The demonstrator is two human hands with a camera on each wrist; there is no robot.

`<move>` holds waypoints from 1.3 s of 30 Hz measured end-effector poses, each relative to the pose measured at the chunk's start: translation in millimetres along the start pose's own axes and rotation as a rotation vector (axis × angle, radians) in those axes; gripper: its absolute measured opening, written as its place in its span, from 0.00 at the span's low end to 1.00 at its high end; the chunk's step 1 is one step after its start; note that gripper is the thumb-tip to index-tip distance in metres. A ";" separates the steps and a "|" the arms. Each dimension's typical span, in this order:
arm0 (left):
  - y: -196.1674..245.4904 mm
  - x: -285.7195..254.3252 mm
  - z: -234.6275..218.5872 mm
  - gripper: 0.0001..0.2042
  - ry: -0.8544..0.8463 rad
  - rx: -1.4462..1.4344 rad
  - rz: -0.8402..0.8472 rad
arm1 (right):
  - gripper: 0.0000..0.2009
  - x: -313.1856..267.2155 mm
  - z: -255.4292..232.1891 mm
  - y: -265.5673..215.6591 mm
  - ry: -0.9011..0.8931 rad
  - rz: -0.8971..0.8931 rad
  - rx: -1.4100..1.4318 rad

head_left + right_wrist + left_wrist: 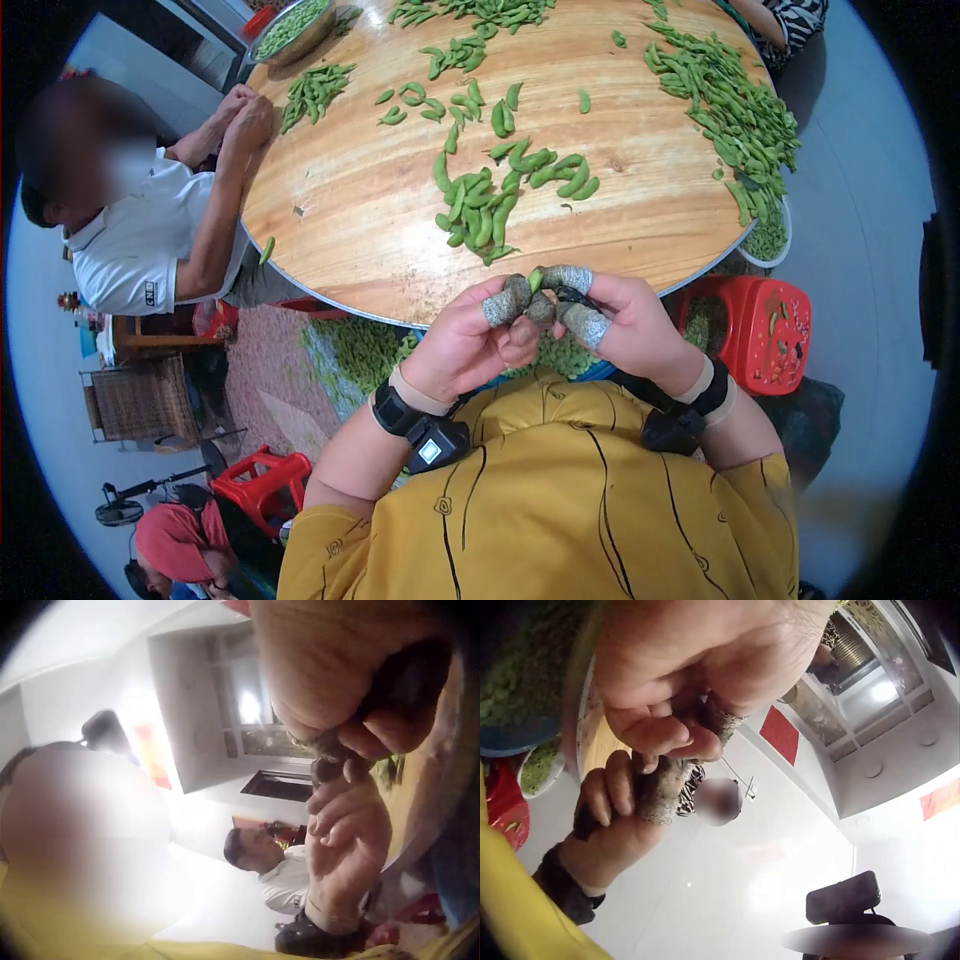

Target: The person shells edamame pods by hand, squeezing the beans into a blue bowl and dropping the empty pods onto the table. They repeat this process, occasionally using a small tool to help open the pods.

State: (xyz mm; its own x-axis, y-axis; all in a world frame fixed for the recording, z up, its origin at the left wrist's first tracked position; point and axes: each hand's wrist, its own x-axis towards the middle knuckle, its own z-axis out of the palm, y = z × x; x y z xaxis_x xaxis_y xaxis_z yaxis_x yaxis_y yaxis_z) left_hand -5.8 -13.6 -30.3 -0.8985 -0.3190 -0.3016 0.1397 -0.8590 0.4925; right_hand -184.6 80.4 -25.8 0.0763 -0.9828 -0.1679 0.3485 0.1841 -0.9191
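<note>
At the near edge of the table, my left hand (468,338) and right hand (637,322) meet fingertip to fingertip. Between them, a green soybean pod (535,279) pokes up, pinched by the fingers of both. Worn grey fabric covers wrap the thumb and forefinger of each hand. In the left wrist view the left hand (697,667) fills the top, its curled fingers hiding the pod; the right hand (619,817) comes up from below. The right wrist view has the right hand (352,675) at the top and the left hand (349,832) beneath it.
On the wooden table (340,220), a loose pile of pods (480,215) lies just beyond my hands. A larger heap (730,100) lines the right edge. A metal bowl (292,30) stands far left, near a seated person (140,220). A red stool (765,335) is at right.
</note>
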 end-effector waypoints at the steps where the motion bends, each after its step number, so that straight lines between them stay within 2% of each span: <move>1: -0.8 0.4 0.4 0.11 -0.050 0.006 -0.002 | 0.17 1.1 -1.1 4.5 -0.015 -0.248 -0.207; 2: -1.5 -0.1 1.4 0.11 -0.050 0.007 -0.002 | 0.17 -1.8 -4.7 0.6 -0.015 -0.249 -0.206; 4: -2.6 -1.0 5.9 0.11 -0.020 -0.013 0.040 | 0.18 -6.3 -4.3 -24.9 0.000 0.169 -0.122; 8: -5.8 0.9 15.0 0.10 0.113 0.157 0.110 | 0.18 -6.5 1.8 -28.5 0.011 0.150 0.015; 10: -6.1 1.9 14.6 0.07 0.194 0.464 0.238 | 0.17 -9.6 6.9 -34.1 0.017 0.097 -0.105; 17: -8.4 0.2 14.5 0.05 0.245 0.732 0.379 | 0.17 -7.4 7.4 -37.1 -0.007 0.146 -0.168; 19: -6.0 -1.3 13.8 0.05 0.271 1.092 0.486 | 0.16 -5.3 4.7 -31.2 -0.006 0.150 -0.152; 23: -5.3 -0.8 11.6 0.05 0.276 1.312 0.545 | 0.16 -3.9 5.8 -30.9 0.024 0.213 0.001; 25: -5.0 1.5 13.5 0.05 0.219 0.643 0.305 | 0.15 -4.0 6.7 -35.7 0.025 0.306 0.270; 26: -5.3 2.1 13.2 0.05 0.218 0.645 0.304 | 0.15 -4.5 5.8 -34.5 0.025 0.305 0.271; 28: -7.3 3.9 10.8 0.09 0.123 0.062 0.096 | 0.16 -6.5 3.2 -28.1 -0.023 0.277 0.393; 29: -7.9 5.9 8.2 0.09 0.120 0.066 0.098 | 0.16 -5.3 2.9 -19.8 -0.023 0.271 0.391; 31: -9.9 7.8 3.5 0.10 -0.080 -0.097 0.022 | 0.17 -3.0 5.1 -0.7 0.077 -0.317 -0.363; 32: -9.5 8.7 3.7 0.09 -0.100 -0.136 -0.004 | 0.18 -4.0 0.3 -2.5 0.079 -0.415 -0.544; 36: -7.9 9.2 7.5 0.08 -0.039 -0.182 -0.036 | 0.18 -3.3 -5.8 -10.8 0.108 -0.498 -0.728; 38: -7.8 9.2 3.9 0.07 -0.051 -0.130 -0.078 | 0.16 -0.6 -8.2 -11.6 0.063 -0.354 -0.475; 39: -8.7 9.1 4.2 0.07 -0.052 -0.126 -0.080 | 0.16 0.6 -9.2 -11.9 0.066 -0.357 -0.475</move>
State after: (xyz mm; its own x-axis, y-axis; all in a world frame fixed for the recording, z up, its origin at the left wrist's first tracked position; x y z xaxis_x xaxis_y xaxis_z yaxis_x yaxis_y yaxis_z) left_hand -16.9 -7.3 -33.9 -0.9287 -0.2295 -0.2914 0.1155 -0.9254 0.3610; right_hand -197.3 77.5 -18.3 -0.0320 -0.9844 0.1731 -0.1147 -0.1684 -0.9790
